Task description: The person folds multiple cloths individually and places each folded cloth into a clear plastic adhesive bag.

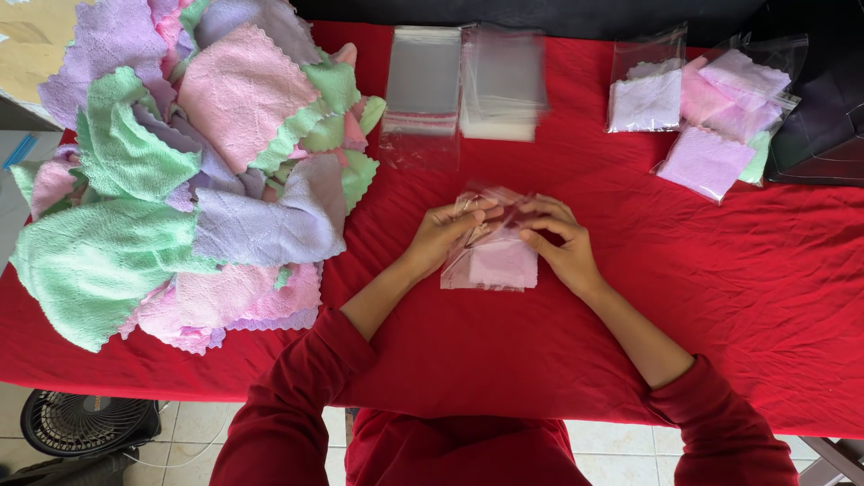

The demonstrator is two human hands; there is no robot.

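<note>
A red tablecloth (720, 297) is covering the table. At centre, the left hand (445, 232) and right hand (560, 243) are pinching a clear bag (490, 256), seemingly steadying its mouth around a folded pink cloth; loose cloths (180, 171) are lying at ten o'clock.

Red tablecloth (720, 297), pastel pink, green, lilac cloths (180, 171) with scalloped edges, pink cloth (502, 263) in clear bag, red sleeves (297, 396).

glossy plastic bag (490, 261), fluffy cloths (180, 171), matt red tablecloth (720, 297)
</note>
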